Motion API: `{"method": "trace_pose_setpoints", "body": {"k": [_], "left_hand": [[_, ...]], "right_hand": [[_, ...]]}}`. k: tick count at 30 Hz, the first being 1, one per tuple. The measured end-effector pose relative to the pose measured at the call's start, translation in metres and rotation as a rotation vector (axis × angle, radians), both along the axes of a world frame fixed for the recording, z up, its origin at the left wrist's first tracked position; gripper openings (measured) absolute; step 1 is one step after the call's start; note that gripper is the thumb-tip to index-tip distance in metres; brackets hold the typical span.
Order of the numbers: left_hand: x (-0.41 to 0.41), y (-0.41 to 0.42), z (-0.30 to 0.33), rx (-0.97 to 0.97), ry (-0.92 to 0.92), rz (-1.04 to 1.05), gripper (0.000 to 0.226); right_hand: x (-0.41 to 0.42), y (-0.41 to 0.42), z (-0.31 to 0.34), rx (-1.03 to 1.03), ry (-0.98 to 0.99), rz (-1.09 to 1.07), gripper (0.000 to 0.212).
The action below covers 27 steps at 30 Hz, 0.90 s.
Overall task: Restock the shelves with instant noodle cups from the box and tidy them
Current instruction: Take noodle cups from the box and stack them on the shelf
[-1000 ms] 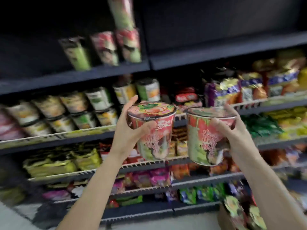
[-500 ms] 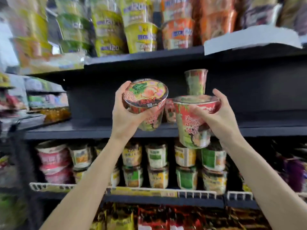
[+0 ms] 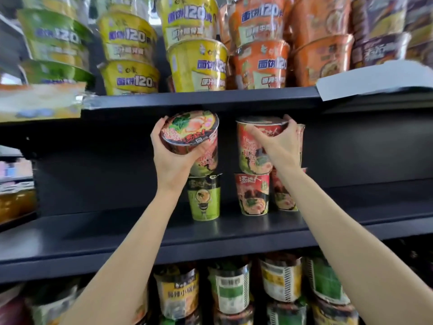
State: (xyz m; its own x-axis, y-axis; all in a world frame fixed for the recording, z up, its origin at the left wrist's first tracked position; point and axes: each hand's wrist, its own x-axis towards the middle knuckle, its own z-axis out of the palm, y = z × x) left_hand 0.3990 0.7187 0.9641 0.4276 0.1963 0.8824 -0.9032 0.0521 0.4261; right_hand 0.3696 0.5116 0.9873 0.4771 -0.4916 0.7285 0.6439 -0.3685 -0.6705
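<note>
Store aisle, dark metal shelving. Middle shelf (image 3: 117, 231) mostly bare and deep, with a small cluster of cups toward the centre; upper shelf (image 3: 199, 99) crowded with stacked yellow and orange noodle bowls (image 3: 198, 64), a white sheet (image 3: 375, 78) lying on its right edge; below, mixed cups (image 3: 228, 292) packed tight. Both arms reach up to the middle shelf. Left hand (image 3: 171, 158) has fingers and thumb curled round the rim end of a red noodle cup (image 3: 192, 134), tilted with its lid facing the camera, its base just above — perhaps touching — a green cup (image 3: 204, 198) standing on the shelf. Right hand (image 3: 281, 146) grips a second red cup (image 3: 255, 146) near the top, upright, seated on or just over another red cup (image 3: 251, 194); further cups stand close behind it, partly hidden. Handling, as judged: light, thin-walled, film-wrapped and likely slick, so the walls would dent under a hard squeeze; the stiff rim band is the sound place to hold. Stacks narrow at the base, so a tilted cup could slide off its lower mate — level it first. Shelf surface smooth, flat, painted; clearance under the upper shelf looks tight for two-high stacks.
</note>
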Motion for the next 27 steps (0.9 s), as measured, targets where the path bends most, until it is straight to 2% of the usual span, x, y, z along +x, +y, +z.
{"method": "trace_pose_setpoints", "body": {"k": [8,11,15,17,19,23,27], "left_hand": [[0.025,0.001,0.01,0.002,0.062,0.056,0.109],[0.038,-0.002,0.016,0.027,0.079,0.119,0.103],[0.058,-0.011,0.016,0.043,0.121,0.179,0.093],[0.064,-0.018,0.018,0.039,0.165,0.187,0.094],[0.07,-0.025,0.021,0.044,0.227,0.224,0.096],[0.081,-0.03,0.029,0.062,0.341,0.25,0.099],[0.09,-0.029,0.034,0.116,0.395,0.267,0.105]], "right_hand": [[0.049,0.009,0.008,-0.086,0.017,-0.003,0.109],[0.063,0.0,0.013,-0.081,0.036,-0.052,0.105],[0.078,0.0,0.011,-0.174,0.11,-0.237,0.109],[0.081,0.004,0.009,-0.267,0.147,-0.378,0.104],[0.082,0.004,0.007,-0.351,0.168,-0.43,0.095],[0.08,-0.012,-0.011,-0.511,0.119,-0.343,0.09],[0.079,-0.021,-0.021,-0.508,0.025,-0.287,0.094]]}}
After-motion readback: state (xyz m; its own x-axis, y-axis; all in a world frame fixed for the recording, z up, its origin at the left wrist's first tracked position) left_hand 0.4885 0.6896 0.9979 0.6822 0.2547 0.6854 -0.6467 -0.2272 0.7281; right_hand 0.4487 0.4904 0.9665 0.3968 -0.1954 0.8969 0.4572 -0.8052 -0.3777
